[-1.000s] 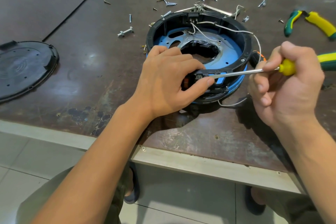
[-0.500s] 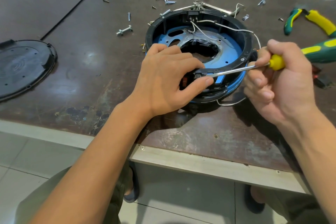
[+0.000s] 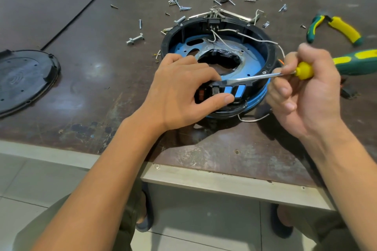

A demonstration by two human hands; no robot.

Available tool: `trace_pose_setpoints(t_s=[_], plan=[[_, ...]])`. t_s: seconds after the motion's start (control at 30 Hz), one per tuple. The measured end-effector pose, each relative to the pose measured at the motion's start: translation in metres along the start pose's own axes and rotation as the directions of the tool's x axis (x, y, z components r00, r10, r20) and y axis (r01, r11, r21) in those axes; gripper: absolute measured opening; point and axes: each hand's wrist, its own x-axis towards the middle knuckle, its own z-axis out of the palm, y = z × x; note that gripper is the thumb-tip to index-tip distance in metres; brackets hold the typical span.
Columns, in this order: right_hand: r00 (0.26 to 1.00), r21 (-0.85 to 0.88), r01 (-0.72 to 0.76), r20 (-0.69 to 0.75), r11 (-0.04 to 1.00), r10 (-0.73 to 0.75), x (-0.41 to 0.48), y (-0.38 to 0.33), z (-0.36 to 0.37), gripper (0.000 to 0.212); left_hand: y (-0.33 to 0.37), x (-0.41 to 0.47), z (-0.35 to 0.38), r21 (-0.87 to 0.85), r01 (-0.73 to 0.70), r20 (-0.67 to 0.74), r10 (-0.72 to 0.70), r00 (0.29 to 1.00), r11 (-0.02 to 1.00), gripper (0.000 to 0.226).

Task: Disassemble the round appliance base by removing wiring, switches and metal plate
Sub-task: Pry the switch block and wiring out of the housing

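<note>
Plainly, the left hand [image 3: 179, 91] curls its fingers over the near rim of the round base [image 3: 255, 32], thumb against the outer wall just under a black switch [image 3: 215, 89], clamping that rim. Just beside the forefinger tip lies the blade of the screwdriver [image 3: 261, 76], its handle gripped by the right hand [image 3: 306, 96] at the base's right. Inside the base sit the blue metal plate [image 3: 251, 55] and white wires [image 3: 253, 121]; loose screws [image 3: 135, 39] lie beyond it.
</note>
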Motion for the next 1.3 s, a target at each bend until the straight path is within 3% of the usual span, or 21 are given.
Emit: trace_pose_setpoints(t_s=[0.1,0.17,0.27,0.33,0.47,0.57,0.67,0.77,0.9,1.1,1.3], plan=[[0.984,-0.011,0.149,0.103,0.989,-0.147,-0.004,-0.003,0.001,0.052,0.0,0.001,-0.001,0.028,0.023,0.026,-0.024,0.999,0.999,0.049],[0.956,-0.153,0.278,0.143,0.948,-0.258,-0.01,-0.006,0.002,0.046,0.003,0.002,-0.002,0.051,0.044,0.052,-0.046,0.998,0.998,0.054],[0.885,-0.516,0.454,0.167,0.727,-0.434,-0.017,-0.006,0.013,0.027,0.005,0.003,-0.003,0.059,0.054,0.071,-0.058,0.996,0.997,0.057],[0.866,-0.661,0.442,0.14,0.606,-0.48,-0.018,-0.004,0.02,0.02,0.01,0.003,-0.003,0.083,0.053,0.069,-0.059,0.996,0.995,0.058],[0.89,-0.845,0.356,0.176,0.4,-0.42,-0.026,0.008,0.02,0.024,0.032,0.003,0.005,0.204,0.086,0.065,-0.101,0.993,0.975,0.056],[0.874,-0.9,0.355,0.222,0.255,-0.433,-0.035,0.012,0.018,0.027,0.041,0.001,0.008,0.273,0.11,0.068,-0.133,0.989,0.956,0.049],[0.871,-0.902,0.351,0.216,0.251,-0.441,-0.042,0.014,0.017,0.033,0.045,0.0,0.005,0.212,0.135,0.12,-0.163,0.979,0.968,0.063],[0.84,-0.905,0.373,0.236,0.205,-0.489,-0.046,0.021,0.017,0.035,0.052,0.0,0.005,0.17,0.126,0.16,-0.154,0.975,0.977,0.064],[0.822,-0.897,0.384,0.226,0.217,-0.522,-0.044,0.025,0.015,0.029,0.052,0.0,0.005,0.085,0.151,0.205,-0.166,0.964,0.985,0.064],[0.816,-0.885,0.409,0.247,0.22,-0.523,-0.041,0.027,0.011,0.025,0.051,0.001,0.002,-0.001,0.173,0.133,-0.171,0.976,0.985,0.06],[0.791,-0.88,0.412,0.218,0.235,-0.571,-0.034,-0.008,-0.014,0.018,0.044,-0.003,0.005,0.184,0.173,0.042,-0.184,0.982,0.968,0.053]])
